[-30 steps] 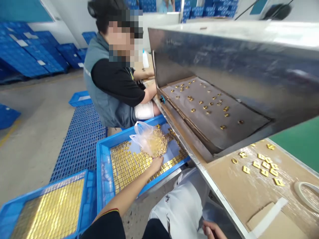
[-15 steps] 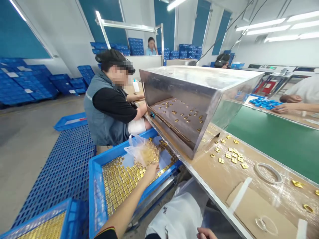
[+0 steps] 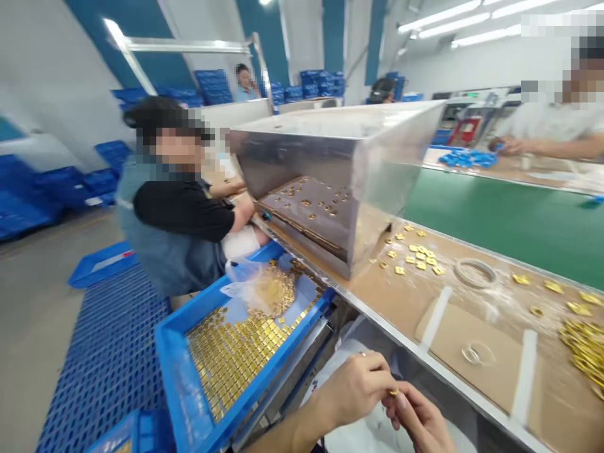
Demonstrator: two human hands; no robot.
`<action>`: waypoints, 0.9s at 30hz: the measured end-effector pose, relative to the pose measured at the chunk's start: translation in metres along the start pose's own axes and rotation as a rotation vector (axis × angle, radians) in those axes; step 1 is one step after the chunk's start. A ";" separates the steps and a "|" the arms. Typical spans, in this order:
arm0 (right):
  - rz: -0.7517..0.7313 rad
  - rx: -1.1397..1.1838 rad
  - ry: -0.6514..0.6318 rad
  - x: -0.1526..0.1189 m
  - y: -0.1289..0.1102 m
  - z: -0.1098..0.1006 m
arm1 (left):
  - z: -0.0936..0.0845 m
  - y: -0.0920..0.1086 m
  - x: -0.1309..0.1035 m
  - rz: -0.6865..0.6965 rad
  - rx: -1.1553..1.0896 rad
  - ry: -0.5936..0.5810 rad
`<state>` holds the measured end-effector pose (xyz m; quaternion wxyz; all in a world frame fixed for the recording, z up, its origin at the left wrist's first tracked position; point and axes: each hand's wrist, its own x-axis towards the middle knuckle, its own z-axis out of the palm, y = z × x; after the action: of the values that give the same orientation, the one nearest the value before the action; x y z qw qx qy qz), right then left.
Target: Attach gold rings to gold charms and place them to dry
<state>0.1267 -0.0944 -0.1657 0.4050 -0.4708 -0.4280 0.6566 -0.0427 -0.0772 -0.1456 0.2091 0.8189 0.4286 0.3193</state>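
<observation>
My left hand [image 3: 359,385] and my right hand [image 3: 419,418] meet over my lap, fingers pinched together. A small gold piece [image 3: 393,394] shows between their fingertips; its exact shape is mostly covered. To the left of my hands is a blue tray [image 3: 182,377] with rows of flat gold pieces [image 3: 236,352]. A clear plastic bag [image 3: 243,288] lies inside that tray, with a heap of small gold parts [image 3: 278,292] at its mouth. Beyond my hands, a cardboard sheet [image 3: 453,333] is taped to the bench, with a clear ring [image 3: 477,353] on it.
A metal hood [image 3: 302,151] stands on the bench [image 3: 377,308], gold pieces beneath it. Loose gold pieces [image 3: 419,257], a tape roll [image 3: 488,277] and a gold pile [image 3: 582,349] lie rightward. A co-worker [image 3: 184,207] sits at left; another person [image 3: 557,132] works across the green belt [image 3: 495,214].
My left hand has left the tray and moved right to my lap. My right hand has risen into view to meet it, and a small gold piece now shows between them. The view has turned right.
</observation>
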 end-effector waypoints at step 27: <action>-0.013 -0.078 0.303 -0.004 -0.039 -0.053 | 0.042 0.004 0.090 0.276 -0.403 -0.014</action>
<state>0.1840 -0.0768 -0.1378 0.4507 -0.5771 -0.3902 0.5581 0.0272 -0.0071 -0.1422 0.3258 0.8136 0.2389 0.4182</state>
